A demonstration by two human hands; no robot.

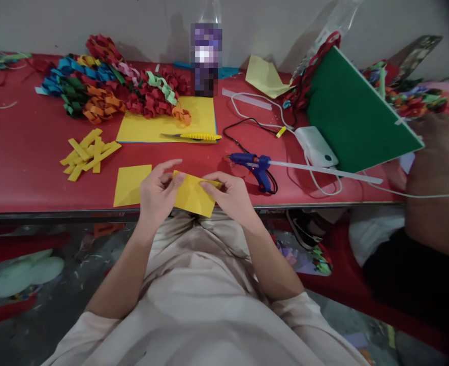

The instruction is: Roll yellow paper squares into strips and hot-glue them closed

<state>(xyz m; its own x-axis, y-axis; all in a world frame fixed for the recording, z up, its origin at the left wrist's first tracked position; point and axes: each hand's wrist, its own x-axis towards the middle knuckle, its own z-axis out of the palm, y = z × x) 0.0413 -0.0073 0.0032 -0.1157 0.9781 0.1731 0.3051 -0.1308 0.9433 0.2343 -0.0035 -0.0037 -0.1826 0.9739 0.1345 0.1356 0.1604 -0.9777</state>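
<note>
Between my two hands a piece of yellow paper [194, 195] is held at the table's front edge. My left hand [159, 195] pinches its left end between thumb and fingers. At its upper right corner my right hand [230, 195] grips it, fingers curled. Another yellow paper square [129, 185] lies flat on the table, partly behind my left hand. A blue glue gun [260, 168] with a long glue stick [323, 172] in it rests right of my right hand. A pile of yellow paper strips [89, 155] lies to the left.
Colourful paper chains [95, 86] are heaped at the back left of the red table [26, 168]. A yellow cutter knife [199, 136] lies on yellow sheets [148, 127]. A green board [357, 112] leans by a white power strip [316, 146]. A co-worker's arm [424, 168] is at far right.
</note>
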